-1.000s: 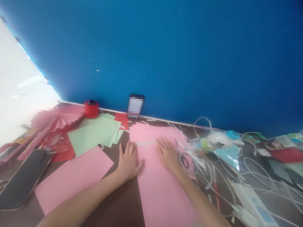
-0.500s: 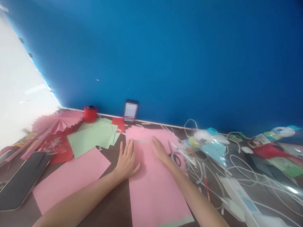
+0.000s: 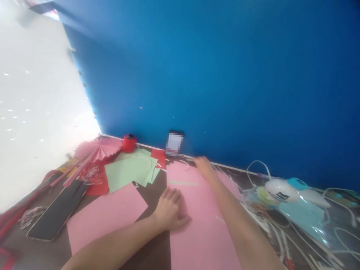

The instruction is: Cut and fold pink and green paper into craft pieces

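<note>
A long pink paper sheet lies in front of me, with a pale green strip across its upper part. My left hand rests on the sheet's left edge, thumb apart from the fingers and nothing in its grasp. Stretched out to the sheet's far end, my right hand is near the wall, by small white paper scraps. Its fingertips are blurred, so any hold is unclear. My right forearm covers part of the sheet.
To the left are another pink sheet, green papers, a pink pleated fan, a red tape roll and a dark phone. A small screen device leans on the blue wall. Cables and plastic packets crowd the right.
My right hand has moved from the pink sheet toward the wall. My left hand stays at the sheet's left edge, its fingers drawn in somewhat. The view has turned left, and the scissors are no longer visible.
</note>
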Action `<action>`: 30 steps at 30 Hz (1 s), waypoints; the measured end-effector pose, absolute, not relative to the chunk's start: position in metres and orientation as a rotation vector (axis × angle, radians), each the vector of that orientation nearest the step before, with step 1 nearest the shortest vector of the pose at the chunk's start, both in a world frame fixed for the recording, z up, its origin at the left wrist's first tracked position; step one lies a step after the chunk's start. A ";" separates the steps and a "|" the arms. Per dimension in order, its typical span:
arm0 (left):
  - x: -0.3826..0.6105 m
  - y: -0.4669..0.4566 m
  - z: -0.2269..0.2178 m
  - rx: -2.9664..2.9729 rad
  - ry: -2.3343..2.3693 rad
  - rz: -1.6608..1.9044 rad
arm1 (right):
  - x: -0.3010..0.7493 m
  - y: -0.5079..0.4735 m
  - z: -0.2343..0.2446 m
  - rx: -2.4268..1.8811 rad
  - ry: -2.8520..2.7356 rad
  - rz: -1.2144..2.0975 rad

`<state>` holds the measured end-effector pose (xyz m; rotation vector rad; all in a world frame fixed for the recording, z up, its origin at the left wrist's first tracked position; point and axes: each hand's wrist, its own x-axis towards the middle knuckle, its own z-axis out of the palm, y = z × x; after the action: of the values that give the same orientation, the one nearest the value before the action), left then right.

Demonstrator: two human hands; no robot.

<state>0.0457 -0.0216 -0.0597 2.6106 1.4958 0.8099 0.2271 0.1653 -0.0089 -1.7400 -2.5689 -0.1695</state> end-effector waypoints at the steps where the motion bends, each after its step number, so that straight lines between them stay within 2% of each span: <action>1: 0.046 -0.021 -0.060 2.607 1.492 0.818 | 0.228 0.165 -0.009 -1.721 -2.577 -0.179; 8: 0.044 -0.017 -0.056 2.570 1.466 0.848 | 0.235 0.146 -0.012 -1.715 -2.364 -0.236; 14: 0.035 -0.013 -0.046 2.529 1.480 0.797 | 0.250 0.082 -0.024 -1.451 -1.879 0.236; 17: 0.032 -0.013 -0.043 2.453 1.377 0.873 | 0.252 0.043 -0.024 -1.433 -1.781 0.239; 20: 0.037 -0.014 -0.038 2.218 1.295 0.993 | 0.249 0.013 -0.027 -1.400 -1.675 0.160; 26: 0.074 -0.003 -0.028 1.303 1.015 1.006 | 0.236 -0.008 -0.046 -1.250 -1.806 0.108; 30: 0.084 0.001 -0.035 1.217 0.905 1.071 | 0.234 -0.010 -0.053 -1.196 -1.885 0.053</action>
<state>0.0835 0.0012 -0.0350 1.2167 0.9049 1.0707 0.2340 -0.0102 -0.0528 -1.1960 -1.8854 0.0526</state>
